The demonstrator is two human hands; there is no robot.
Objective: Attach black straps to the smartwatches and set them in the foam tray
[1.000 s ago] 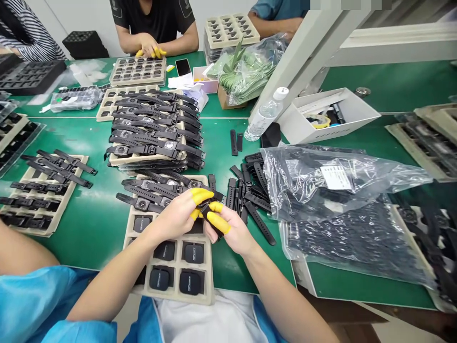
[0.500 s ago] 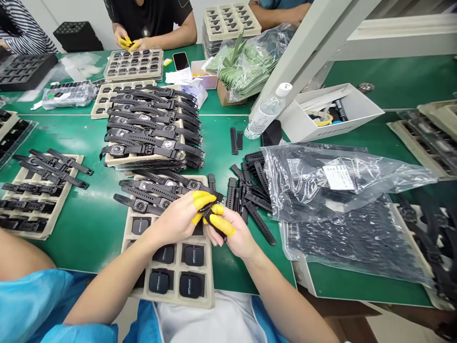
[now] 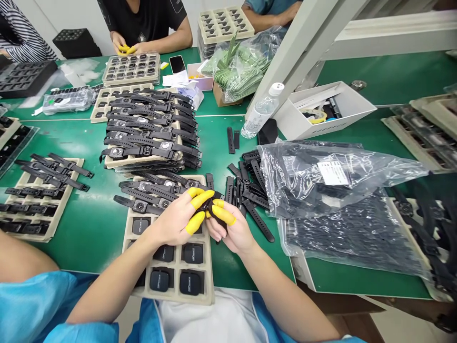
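Note:
My left hand [image 3: 176, 216] and my right hand [image 3: 233, 226], both with yellow finger cots, meet over the near tray's right side. Between their fingertips is a black smartwatch [image 3: 205, 206], largely covered, with dark strap showing beside the right fingers. Fingers of both hands are closed on it. Beneath my left hand lies the beige tray [image 3: 174, 259], with square watch faces [image 3: 193, 253] in its near pockets. Strapped watches [image 3: 153, 193] lie across its far rows. Right of my hands is a loose heap of black watch straps [image 3: 250, 183].
Stacked trays of strapped watches [image 3: 150, 126] rise beyond the near tray. Clear bags of straps [image 3: 335, 228] cover the table at right. A water bottle [image 3: 262, 112] leans by a grey post [image 3: 303, 52], near a white box [image 3: 332, 112]. Co-workers sit opposite and at left.
My left fingers have shifted around the watch, the thumb now lower and further left. My right fingers have moved slightly on it. The whole view has shifted a little.

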